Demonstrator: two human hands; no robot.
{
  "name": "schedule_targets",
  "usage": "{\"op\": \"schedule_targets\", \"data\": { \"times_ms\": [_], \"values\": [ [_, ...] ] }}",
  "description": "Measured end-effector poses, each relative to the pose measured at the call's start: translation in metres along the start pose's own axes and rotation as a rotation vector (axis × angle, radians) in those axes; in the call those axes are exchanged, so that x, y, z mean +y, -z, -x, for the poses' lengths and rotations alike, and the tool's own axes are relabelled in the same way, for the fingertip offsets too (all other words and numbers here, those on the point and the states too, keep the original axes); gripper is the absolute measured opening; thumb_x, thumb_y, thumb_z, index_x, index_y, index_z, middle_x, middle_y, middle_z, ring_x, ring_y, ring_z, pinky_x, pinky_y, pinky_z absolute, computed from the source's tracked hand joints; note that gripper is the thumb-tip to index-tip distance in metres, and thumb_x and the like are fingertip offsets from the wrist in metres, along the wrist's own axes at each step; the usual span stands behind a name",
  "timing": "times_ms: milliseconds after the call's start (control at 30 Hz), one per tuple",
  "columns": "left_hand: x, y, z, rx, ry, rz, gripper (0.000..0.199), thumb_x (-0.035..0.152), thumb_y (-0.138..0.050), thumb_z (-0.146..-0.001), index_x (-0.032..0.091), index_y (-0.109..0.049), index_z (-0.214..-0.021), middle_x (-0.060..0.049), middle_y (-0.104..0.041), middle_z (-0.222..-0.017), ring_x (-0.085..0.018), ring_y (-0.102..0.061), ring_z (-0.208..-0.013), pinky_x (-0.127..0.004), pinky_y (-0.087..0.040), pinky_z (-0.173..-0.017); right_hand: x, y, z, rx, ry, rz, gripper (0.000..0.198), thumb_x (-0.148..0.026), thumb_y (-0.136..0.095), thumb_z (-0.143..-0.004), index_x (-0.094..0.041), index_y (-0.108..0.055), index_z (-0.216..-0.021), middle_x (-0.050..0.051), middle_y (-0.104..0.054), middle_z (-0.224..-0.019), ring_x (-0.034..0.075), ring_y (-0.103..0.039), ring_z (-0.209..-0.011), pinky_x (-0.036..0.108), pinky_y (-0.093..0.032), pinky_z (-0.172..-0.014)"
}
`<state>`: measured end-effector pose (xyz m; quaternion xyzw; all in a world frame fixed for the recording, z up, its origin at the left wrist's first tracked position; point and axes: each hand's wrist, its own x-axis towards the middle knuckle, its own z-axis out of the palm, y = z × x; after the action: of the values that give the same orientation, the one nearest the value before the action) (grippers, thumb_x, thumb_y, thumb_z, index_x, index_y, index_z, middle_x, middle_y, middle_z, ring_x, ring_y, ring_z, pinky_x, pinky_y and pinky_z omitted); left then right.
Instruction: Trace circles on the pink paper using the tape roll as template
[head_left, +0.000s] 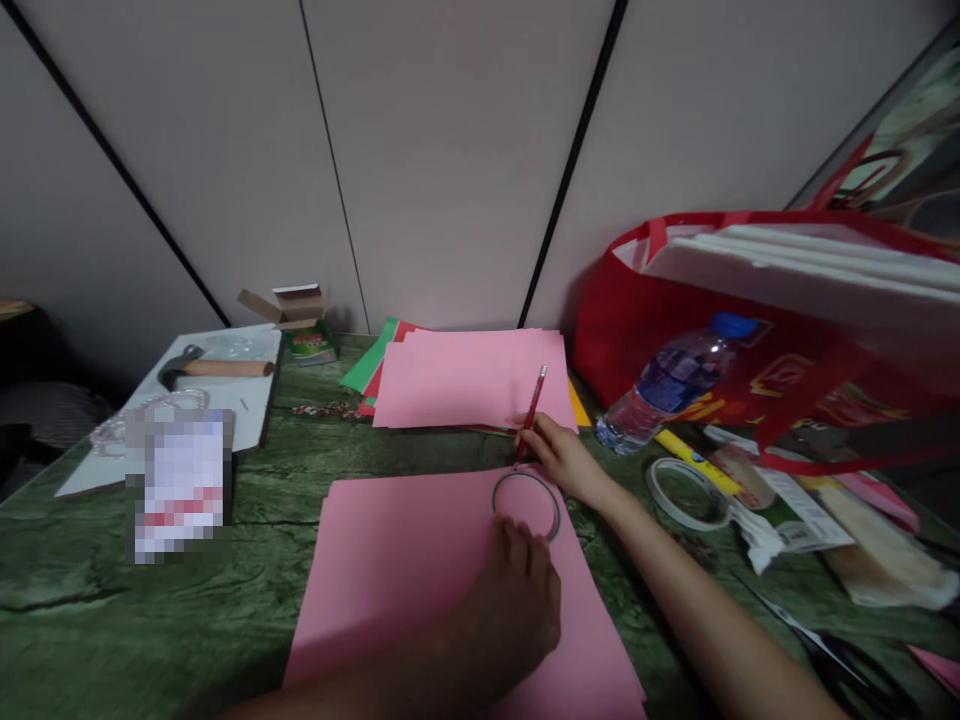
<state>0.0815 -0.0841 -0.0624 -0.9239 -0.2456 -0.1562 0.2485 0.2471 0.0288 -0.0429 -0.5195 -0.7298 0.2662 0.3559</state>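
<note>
A sheet of pink paper point(405, 570), on top of a small stack, lies before me. On its far right part rests a thin round ring point(558, 505), dark-edged and pale. My left hand point(525, 595) presses its curled fingers on the near rim of the ring, holding it against the paper. Between the fingertips of my right hand point(559, 458) is a red pencil point(533, 405), nearly upright. Its lower end is at the far edge of the paper, just beyond the ring.
More pink sheets point(469, 375) lie behind, over coloured paper. At left are a hammer point(225, 368) on a white board and an opened small box point(309, 340). A red bag point(630, 300), water bottle point(667, 385), tape roll point(686, 495) and scissors point(832, 650) are at right.
</note>
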Motion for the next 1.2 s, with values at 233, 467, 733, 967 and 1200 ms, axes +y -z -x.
{"op": "schedule_targets", "data": {
  "times_ms": [233, 467, 733, 967, 1200],
  "values": [
    [-0.003, 0.002, 0.0, -0.034, -0.031, 0.011, 0.032, 0.022, -0.047, -0.084, 0.002, -0.061, -0.106, -0.02, -0.063, -0.104, -0.037, -0.06, -0.096, -0.058, -0.035, -0.084, 0.001, 0.01, 0.019, 0.115, -0.042, 0.011, 0.023, -0.036, -0.04, -0.09, -0.019, -0.054, -0.095, 0.004, -0.065, -0.077, 0.019, -0.061, -0.07, 0.031, -0.048, -0.068],
    [-0.005, 0.002, -0.001, -0.056, -0.057, 0.003, 0.031, 0.019, -0.048, -0.083, 0.002, -0.06, -0.105, -0.021, -0.062, -0.103, -0.036, -0.059, -0.095, -0.058, -0.038, -0.081, 0.006, 0.019, 0.042, 0.231, -0.133, -0.124, 0.028, -0.046, -0.049, -0.086, -0.02, -0.057, -0.091, 0.005, -0.064, -0.078, 0.021, -0.061, -0.071, 0.036, -0.049, -0.072],
    [-0.014, 0.002, -0.005, -0.143, -0.014, 0.07, 0.029, 0.024, -0.05, -0.085, 0.004, -0.059, -0.104, -0.021, -0.061, -0.105, -0.034, -0.055, -0.105, -0.049, -0.039, -0.086, -0.003, 0.0, 0.054, 0.315, -0.33, -0.758, 0.037, -0.054, -0.063, -0.073, -0.022, -0.054, -0.089, -0.001, -0.059, -0.071, 0.019, -0.064, -0.07, 0.036, -0.053, -0.072],
    [-0.045, 0.017, -0.024, -0.329, 0.047, 0.201, 0.014, 0.011, -0.056, -0.076, 0.01, -0.062, -0.088, -0.015, -0.063, -0.096, -0.029, -0.053, -0.102, -0.039, -0.043, -0.084, -0.001, -0.007, 0.058, 0.273, -0.368, -0.796, 0.042, -0.057, -0.066, -0.068, -0.022, -0.054, -0.088, -0.002, -0.061, -0.069, 0.02, -0.066, -0.073, 0.037, -0.053, -0.075],
    [-0.067, 0.03, -0.04, -0.48, 0.016, 0.356, 0.022, 0.007, -0.055, -0.074, 0.01, -0.058, -0.096, -0.016, -0.06, -0.102, -0.026, -0.054, -0.101, -0.034, -0.044, -0.081, 0.005, -0.003, 0.063, 0.486, -0.338, -0.73, 0.042, -0.057, -0.067, -0.067, -0.022, -0.052, -0.087, -0.001, -0.063, -0.068, 0.02, -0.065, -0.067, 0.038, -0.055, -0.07]
  ]
}}
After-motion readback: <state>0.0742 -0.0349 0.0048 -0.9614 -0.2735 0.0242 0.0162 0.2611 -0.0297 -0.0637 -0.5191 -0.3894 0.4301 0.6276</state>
